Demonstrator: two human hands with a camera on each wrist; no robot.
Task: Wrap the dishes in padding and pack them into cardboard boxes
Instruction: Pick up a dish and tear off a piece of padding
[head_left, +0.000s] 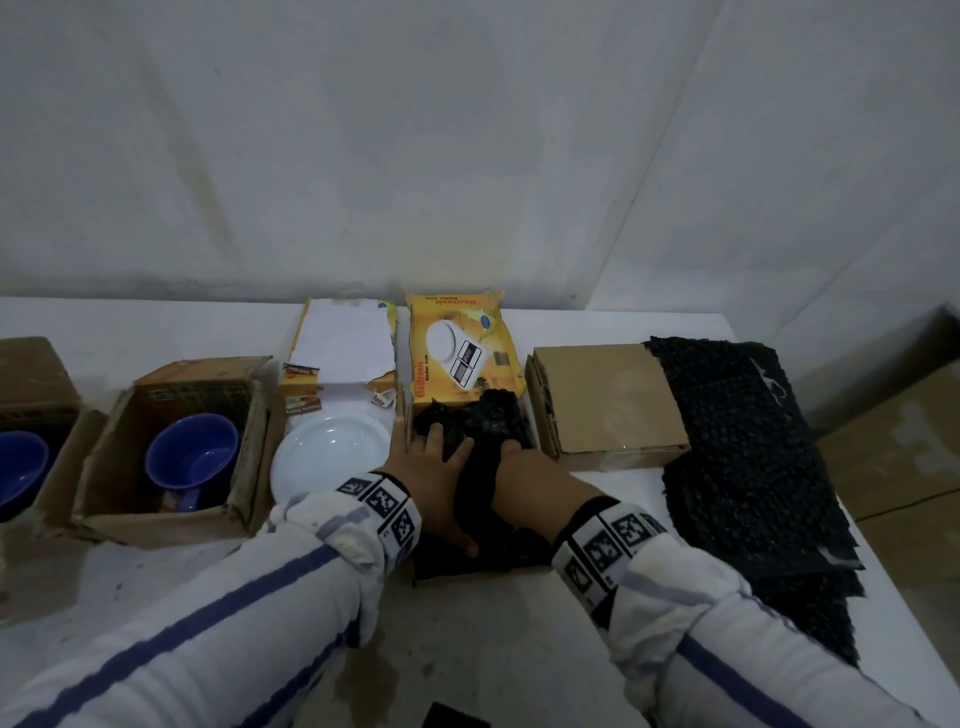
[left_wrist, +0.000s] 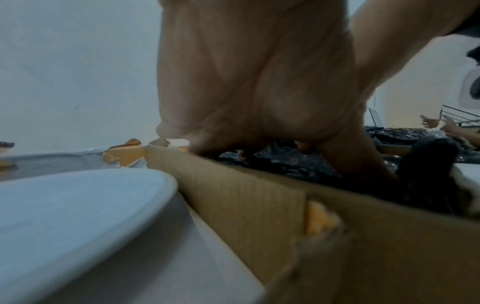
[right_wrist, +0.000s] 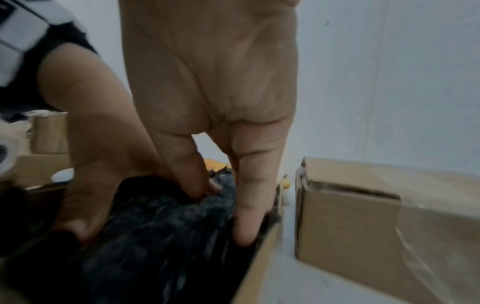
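Observation:
A bundle wrapped in black bubble padding (head_left: 493, 415) sits in the open yellow kitchen-scale box (head_left: 457, 353) at the table's middle. My left hand (head_left: 436, 483) grips the bundle, fingers spread over its top and thumb on the near side. My right hand (head_left: 519, 467) presses its straight fingers down along the bundle's right side, against the box wall (right_wrist: 262, 253). In the right wrist view the fingers (right_wrist: 249, 205) dig into the padding (right_wrist: 161, 236). What the padding covers is hidden. A bare white plate (head_left: 327, 457) lies just left of the box, in another open box.
Two open cardboard boxes (head_left: 119, 467) at the left each hold a blue cup (head_left: 192, 457). A closed cardboard box (head_left: 608, 400) stands right of the yellow one. A stack of black bubble padding (head_left: 743, 467) covers the table's right end. The wall is close behind.

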